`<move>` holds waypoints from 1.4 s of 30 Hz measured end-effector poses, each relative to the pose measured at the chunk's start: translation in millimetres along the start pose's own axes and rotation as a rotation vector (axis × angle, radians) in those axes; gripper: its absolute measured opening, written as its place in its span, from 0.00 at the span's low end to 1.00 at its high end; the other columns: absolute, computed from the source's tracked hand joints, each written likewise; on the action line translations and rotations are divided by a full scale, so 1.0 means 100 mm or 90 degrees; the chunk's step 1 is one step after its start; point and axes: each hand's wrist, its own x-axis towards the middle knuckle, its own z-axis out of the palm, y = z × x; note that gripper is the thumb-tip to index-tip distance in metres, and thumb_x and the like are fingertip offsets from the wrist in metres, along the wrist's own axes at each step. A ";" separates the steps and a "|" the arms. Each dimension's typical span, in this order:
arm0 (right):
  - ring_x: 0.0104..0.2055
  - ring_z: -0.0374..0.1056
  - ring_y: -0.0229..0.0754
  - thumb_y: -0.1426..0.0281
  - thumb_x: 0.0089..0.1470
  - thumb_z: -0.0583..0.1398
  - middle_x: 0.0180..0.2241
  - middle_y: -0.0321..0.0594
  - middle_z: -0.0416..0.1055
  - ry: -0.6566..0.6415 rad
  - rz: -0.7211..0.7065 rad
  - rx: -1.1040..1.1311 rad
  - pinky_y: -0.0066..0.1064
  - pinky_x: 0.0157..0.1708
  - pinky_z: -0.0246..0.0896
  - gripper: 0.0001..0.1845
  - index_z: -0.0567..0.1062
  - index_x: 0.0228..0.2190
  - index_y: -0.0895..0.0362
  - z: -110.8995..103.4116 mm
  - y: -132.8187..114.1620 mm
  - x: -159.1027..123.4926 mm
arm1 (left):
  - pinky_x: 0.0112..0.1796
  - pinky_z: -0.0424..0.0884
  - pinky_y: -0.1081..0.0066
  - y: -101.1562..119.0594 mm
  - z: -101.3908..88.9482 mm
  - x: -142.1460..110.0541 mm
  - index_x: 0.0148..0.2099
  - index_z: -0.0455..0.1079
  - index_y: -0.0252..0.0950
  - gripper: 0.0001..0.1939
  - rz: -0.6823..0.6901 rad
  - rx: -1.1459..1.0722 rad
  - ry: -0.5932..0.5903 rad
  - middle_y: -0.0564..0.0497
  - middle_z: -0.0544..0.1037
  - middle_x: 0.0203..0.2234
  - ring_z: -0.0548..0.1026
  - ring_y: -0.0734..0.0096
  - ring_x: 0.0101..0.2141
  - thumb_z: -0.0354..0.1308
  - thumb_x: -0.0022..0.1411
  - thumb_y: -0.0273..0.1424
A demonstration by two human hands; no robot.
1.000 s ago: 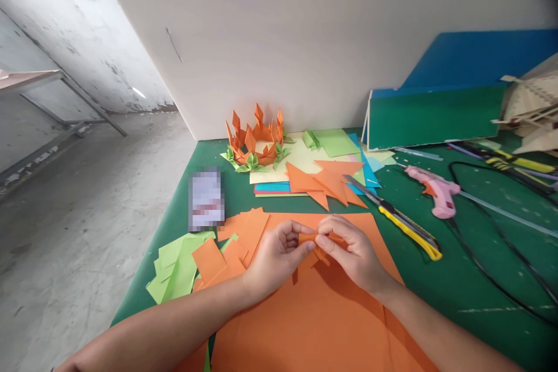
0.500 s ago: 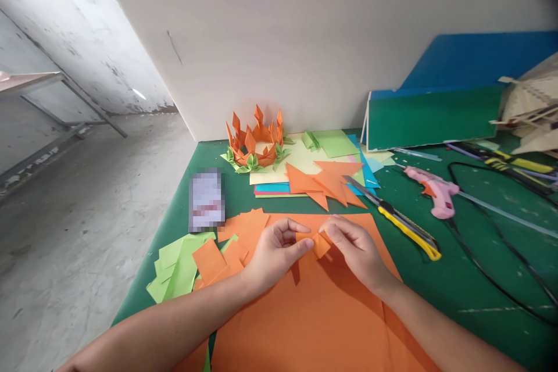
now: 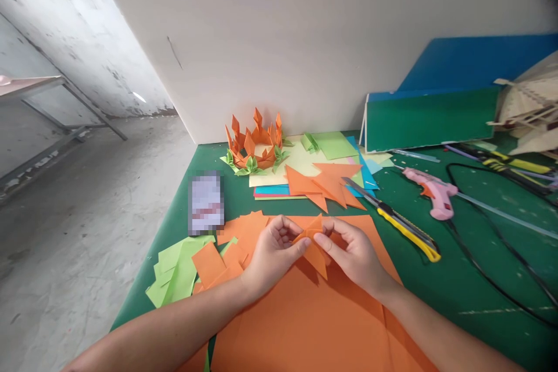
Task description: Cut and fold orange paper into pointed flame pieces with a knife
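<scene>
Between my two hands is a small piece of folded orange paper [image 3: 317, 258], its points sticking up and down. My left hand [image 3: 281, 247] pinches its left side with thumb and fingers. On the right side, my right hand [image 3: 349, 244] grips it, the thumb pressed on the front near the middle. Some fingertips are hidden behind the paper. Both hands are above a large orange sheet [image 3: 305, 325]. Farther back stands an orange folded-paper crown [image 3: 261, 154] with green paper leaves round its base. Several orange folded pieces [image 3: 329, 183] lie in front of it.
Green paper pieces [image 3: 174, 267] and orange paper squares [image 3: 211, 261] lie at left, below a blurred-out object [image 3: 206, 203]. To the right are a yellow utility knife [image 3: 394, 224], a pink glue gun [image 3: 433, 189] with a black cord, pliers [image 3: 510, 163] and a green board [image 3: 431, 119].
The folded orange paper has been turned between my fingers; one point now shows upward and a longer one downward. My right thumb has shifted left onto its front.
</scene>
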 end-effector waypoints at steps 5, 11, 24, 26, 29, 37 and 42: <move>0.28 0.63 0.39 0.63 0.58 0.59 0.24 0.34 0.65 -0.006 -0.021 -0.026 0.30 0.28 0.62 0.13 0.66 0.25 0.53 0.00 -0.01 -0.02 | 0.37 0.69 0.73 0.02 -0.02 0.01 0.35 0.72 0.35 0.17 -0.055 -0.017 -0.056 0.52 0.75 0.29 0.73 0.74 0.32 0.70 0.50 0.40; 0.28 0.62 0.39 0.63 0.61 0.57 0.25 0.33 0.63 -0.049 -0.045 0.011 0.30 0.28 0.61 0.13 0.64 0.26 0.53 0.00 0.00 -0.03 | 0.33 0.67 0.74 -0.01 -0.02 0.00 0.32 0.72 0.34 0.16 -0.075 -0.015 -0.053 0.53 0.76 0.27 0.72 0.74 0.30 0.70 0.50 0.41; 0.32 0.63 0.40 0.58 0.62 0.55 0.30 0.35 0.63 -0.083 -0.018 0.076 0.30 0.31 0.62 0.11 0.66 0.34 0.52 0.00 0.04 -0.04 | 0.34 0.67 0.72 0.00 -0.03 0.01 0.32 0.72 0.36 0.14 -0.042 -0.019 -0.021 0.53 0.74 0.27 0.71 0.73 0.29 0.68 0.53 0.40; 0.30 0.62 0.38 0.59 0.61 0.57 0.29 0.33 0.62 -0.070 -0.003 0.064 0.29 0.29 0.61 0.10 0.66 0.32 0.52 0.02 0.05 -0.03 | 0.37 0.69 0.69 0.02 -0.05 0.01 0.34 0.71 0.36 0.11 0.020 0.085 -0.058 0.51 0.75 0.30 0.73 0.69 0.33 0.65 0.57 0.39; 0.27 0.59 0.37 0.61 0.62 0.57 0.26 0.32 0.59 -0.045 0.004 0.054 0.28 0.26 0.58 0.11 0.64 0.29 0.52 0.03 0.06 -0.02 | 0.43 0.69 0.65 0.14 -0.13 0.07 0.38 0.70 0.38 0.09 0.189 0.356 -0.083 0.48 0.75 0.35 0.74 0.64 0.39 0.57 0.64 0.38; 0.29 0.58 0.37 0.64 0.61 0.56 0.28 0.33 0.60 -0.033 0.004 0.031 0.28 0.27 0.56 0.08 0.64 0.31 0.52 0.00 0.11 -0.04 | 0.59 0.42 0.35 0.51 -0.93 0.61 0.54 0.62 0.31 0.19 0.255 1.073 0.280 0.35 0.68 0.49 0.70 0.44 0.50 0.52 0.66 0.37; 0.31 0.60 0.38 0.65 0.61 0.56 0.28 0.33 0.60 -0.028 0.002 0.016 0.28 0.29 0.56 0.07 0.65 0.31 0.52 0.01 0.11 -0.03 | 0.59 0.44 0.36 0.45 -1.20 0.74 0.55 0.60 0.29 0.22 0.149 1.117 0.277 0.33 0.67 0.49 0.70 0.41 0.51 0.51 0.66 0.39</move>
